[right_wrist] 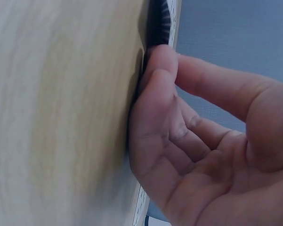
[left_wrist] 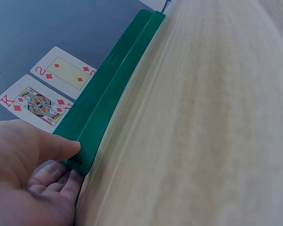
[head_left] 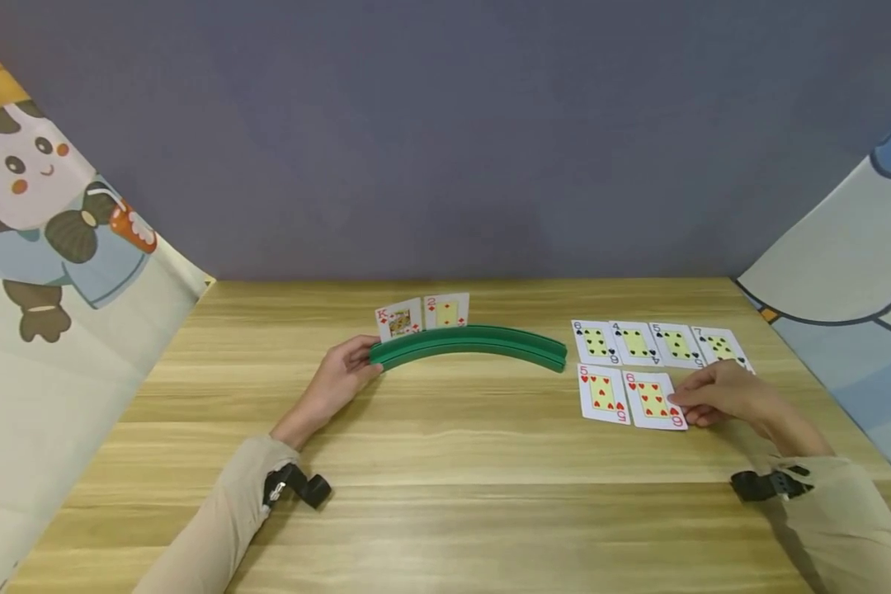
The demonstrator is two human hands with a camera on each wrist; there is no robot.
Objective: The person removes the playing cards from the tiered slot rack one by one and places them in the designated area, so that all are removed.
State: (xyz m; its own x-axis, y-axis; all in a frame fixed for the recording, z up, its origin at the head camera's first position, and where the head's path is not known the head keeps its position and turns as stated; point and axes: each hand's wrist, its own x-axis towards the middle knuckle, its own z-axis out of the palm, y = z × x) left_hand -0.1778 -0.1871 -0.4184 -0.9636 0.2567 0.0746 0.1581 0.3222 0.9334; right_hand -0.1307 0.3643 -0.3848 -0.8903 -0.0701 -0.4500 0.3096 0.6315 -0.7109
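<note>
My left hand (head_left: 341,375) grips the left end of a curved green card holder (head_left: 483,337), thumb on top and fingers beneath in the left wrist view. A king of diamonds (left_wrist: 39,104) and a two of diamonds (left_wrist: 65,71) stand upright in its slot, near that hand. On the right of the table, my right hand (head_left: 728,394) pinches the right edge of a six of hearts (head_left: 648,401). Thumb and index fingertips meet in the right wrist view, other fingers curled below. Left of that card lies a five of hearts (head_left: 604,394).
Behind the hearts, a row of overlapping spades holds a six (head_left: 596,343), a four (head_left: 635,343), a five (head_left: 676,345) and a seven (head_left: 720,346). The right hand partly covers the seven. A grey wall (head_left: 460,148) rises behind the wooden table (head_left: 475,478).
</note>
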